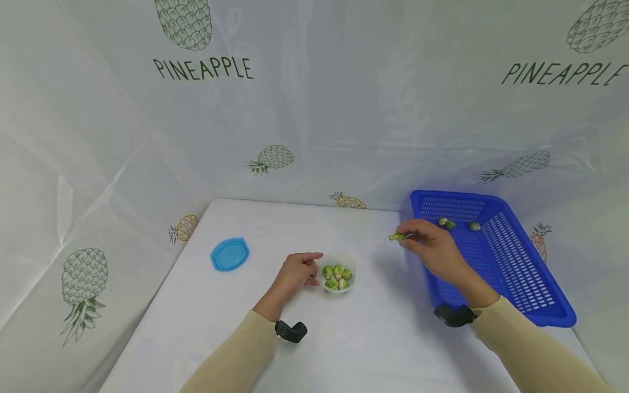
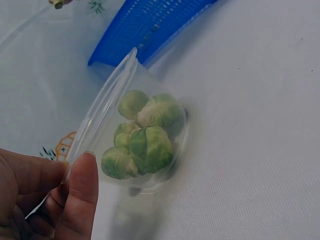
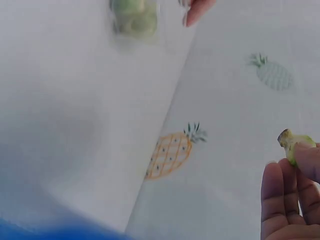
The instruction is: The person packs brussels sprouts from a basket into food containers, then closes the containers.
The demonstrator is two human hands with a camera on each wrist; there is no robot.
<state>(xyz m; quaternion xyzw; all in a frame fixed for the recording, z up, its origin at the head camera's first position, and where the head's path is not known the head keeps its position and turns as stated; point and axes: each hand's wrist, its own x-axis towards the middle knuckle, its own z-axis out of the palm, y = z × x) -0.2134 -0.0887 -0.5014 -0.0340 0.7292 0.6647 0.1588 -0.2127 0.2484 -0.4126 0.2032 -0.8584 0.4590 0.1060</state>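
Observation:
My right hand (image 1: 434,248) pinches a Brussels sprout (image 1: 397,236) between thumb and fingertips, above the table beside the blue basket's left side. The right wrist view shows the cut stem end of this sprout (image 3: 295,144) poking out past the fingers. With thumb and fingers, my left hand (image 1: 294,275) holds the rim of a clear plastic bowl (image 1: 352,278) standing on the table. Several green Brussels sprouts (image 2: 150,147) lie inside the bowl, seen through its wall in the left wrist view.
A blue plastic basket (image 1: 550,275) with slotted walls stands on the right; a few sprouts (image 1: 474,226) lie at its far end. Left of the bowl lies a light-blue lid (image 1: 230,254). A pineapple-print sheet (image 1: 344,109) hangs behind the white-covered table (image 1: 344,349).

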